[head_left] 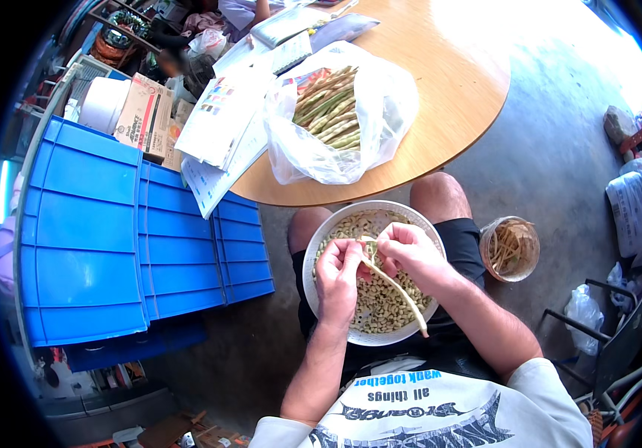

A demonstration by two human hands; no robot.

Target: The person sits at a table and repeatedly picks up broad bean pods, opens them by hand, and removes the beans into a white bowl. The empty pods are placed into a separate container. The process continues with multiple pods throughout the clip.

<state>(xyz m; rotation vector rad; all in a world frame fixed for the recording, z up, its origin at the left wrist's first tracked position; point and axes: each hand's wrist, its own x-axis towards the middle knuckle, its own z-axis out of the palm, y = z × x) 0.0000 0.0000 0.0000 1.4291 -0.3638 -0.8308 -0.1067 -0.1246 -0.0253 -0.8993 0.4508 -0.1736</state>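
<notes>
A white colander (326, 231) full of pale shelled beans rests on my lap. Both hands work over it on one long pale bean pod (399, 290). My left hand (338, 278) pinches the pod's upper end, and my right hand (408, 252) grips it just beside, thumbs close together. The pod's free end trails down to the right over the colander's rim. On the round wooden table (448, 97) ahead lies an open clear plastic bag (381, 112) holding several green and speckled unshelled pods.
Stacked blue plastic crates (134, 246) stand at my left. A small round tub (511, 249) of empty pod husks sits on the concrete floor by my right knee. Papers and booklets (224, 119) overhang the table's left side. Bags and a metal frame (619, 328) crowd the right.
</notes>
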